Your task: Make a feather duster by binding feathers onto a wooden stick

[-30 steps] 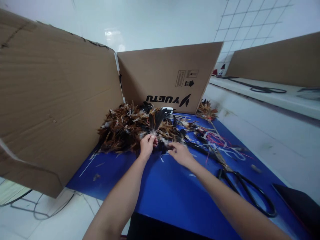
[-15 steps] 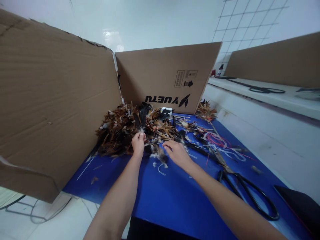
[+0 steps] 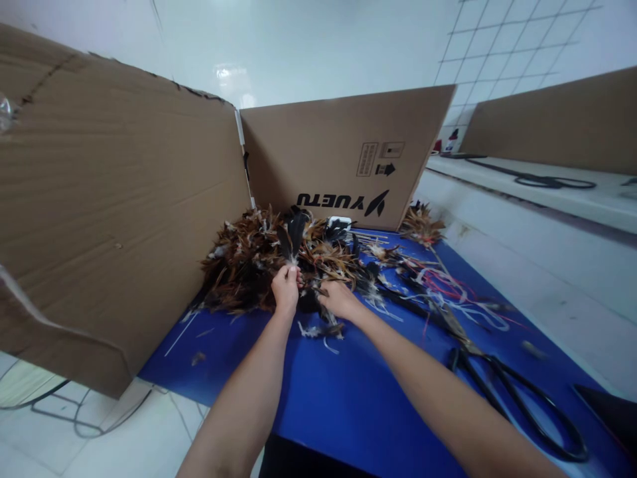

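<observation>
My left hand (image 3: 287, 287) is closed in a pinch around the base of a bunch of black feathers (image 3: 294, 240), which stands upright with pale fluff at the bottom. Close by on the right, my right hand (image 3: 341, 300) reaches into the near edge of a heap of brown feathers (image 3: 239, 265). Its fingers are curled together, and whatever they grip is hidden among dark feathers. Just below it, a loose fluffy feather (image 3: 323, 330) lies on the blue tabletop (image 3: 323, 398).
Large black-handled scissors (image 3: 468, 345) lie at the right, beside tangled red and white plastic strips (image 3: 448, 285). Cardboard panels (image 3: 328, 146) wall the left and back. A feather duster (image 3: 422, 224) rests at the back right, near thin sticks (image 3: 371, 237).
My right hand has moved left, closer to my left hand, and its fingers have curled in. The left hand keeps its pinch on the black feathers. The view has shifted slightly.
</observation>
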The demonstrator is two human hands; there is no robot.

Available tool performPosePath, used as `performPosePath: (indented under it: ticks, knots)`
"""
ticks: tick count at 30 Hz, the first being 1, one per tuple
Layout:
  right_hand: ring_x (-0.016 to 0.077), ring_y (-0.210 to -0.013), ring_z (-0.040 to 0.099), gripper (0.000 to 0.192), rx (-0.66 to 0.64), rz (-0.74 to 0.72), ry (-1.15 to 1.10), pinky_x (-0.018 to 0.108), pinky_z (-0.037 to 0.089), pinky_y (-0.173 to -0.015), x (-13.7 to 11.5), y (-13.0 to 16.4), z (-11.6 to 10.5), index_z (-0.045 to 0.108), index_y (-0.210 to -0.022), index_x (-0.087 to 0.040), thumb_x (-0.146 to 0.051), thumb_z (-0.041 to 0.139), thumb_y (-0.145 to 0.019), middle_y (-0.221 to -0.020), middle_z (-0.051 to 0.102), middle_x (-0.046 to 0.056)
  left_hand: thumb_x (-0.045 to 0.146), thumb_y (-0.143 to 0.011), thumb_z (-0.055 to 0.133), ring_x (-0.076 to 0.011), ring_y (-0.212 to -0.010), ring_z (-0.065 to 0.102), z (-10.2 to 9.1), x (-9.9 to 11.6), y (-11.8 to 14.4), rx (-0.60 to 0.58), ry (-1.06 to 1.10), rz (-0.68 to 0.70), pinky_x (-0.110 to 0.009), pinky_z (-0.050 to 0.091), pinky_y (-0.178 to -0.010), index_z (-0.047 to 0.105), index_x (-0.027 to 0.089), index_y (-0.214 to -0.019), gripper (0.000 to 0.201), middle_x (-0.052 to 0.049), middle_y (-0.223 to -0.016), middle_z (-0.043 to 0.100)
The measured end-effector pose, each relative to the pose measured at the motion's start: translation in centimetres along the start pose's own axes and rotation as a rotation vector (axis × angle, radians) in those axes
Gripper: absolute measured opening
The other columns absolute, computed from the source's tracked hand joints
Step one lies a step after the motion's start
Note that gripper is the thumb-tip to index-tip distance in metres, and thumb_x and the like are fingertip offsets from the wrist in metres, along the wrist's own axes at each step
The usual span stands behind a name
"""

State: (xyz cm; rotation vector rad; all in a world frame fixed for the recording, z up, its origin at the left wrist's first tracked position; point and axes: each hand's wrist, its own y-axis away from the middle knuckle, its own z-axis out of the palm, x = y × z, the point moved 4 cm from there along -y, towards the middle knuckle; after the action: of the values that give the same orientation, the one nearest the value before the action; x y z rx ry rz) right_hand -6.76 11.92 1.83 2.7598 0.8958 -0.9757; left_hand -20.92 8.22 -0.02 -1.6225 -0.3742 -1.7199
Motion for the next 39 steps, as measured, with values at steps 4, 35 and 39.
performPosePath:
  ticks: [4, 35, 39]
  knots:
    - [0.0131, -0.054, 0.052, 0.017, 0.004, 0.06, -0.23, 0.024, 0.035, -0.052, 1.6, 0.1, -1.1, 0.049, -0.053, -0.018, -0.023, 0.057, -0.067, -0.053, 0.056, -0.001, 0.031, -0.078, 0.051, -0.0094, -0.049, 0.051, 0.1, 0.2, 0.2, -0.008, 0.022, -0.021, -0.019, 0.043, -0.043, 0.061, 0.015, -0.073, 0.02, 0.001, -0.06, 0.057]
    - [0.0129, -0.054, 0.056, 0.025, 0.007, 0.163, -1.231, 0.026, 0.045, -0.055, 4.9, 3.7, -4.0, 0.064, -0.076, -0.018, -0.02, 0.067, -0.051, -0.062, 0.062, 0.0, 0.046, -0.072, 0.063, -0.0072, -0.037, 0.046, 2.8, 1.4, 3.2, -0.461, 0.174, -0.199, -0.018, 0.037, -0.039, 0.057, 0.016, -0.076, 0.031, 0.006, -0.045, 0.049]
    - [0.0135, -0.056, 0.057, 0.024, 0.026, 0.137, -1.161, 0.027, 0.045, -0.058, 4.9, 3.8, -3.9, 0.063, -0.078, -0.018, -0.022, 0.064, -0.054, -0.064, 0.063, 0.0, 0.046, -0.069, 0.066, -0.0073, -0.043, 0.051, 2.9, 1.1, 3.3, -0.474, 0.194, -0.222, -0.02, 0.043, -0.043, 0.059, 0.015, -0.076, 0.033, 0.001, -0.058, 0.059]
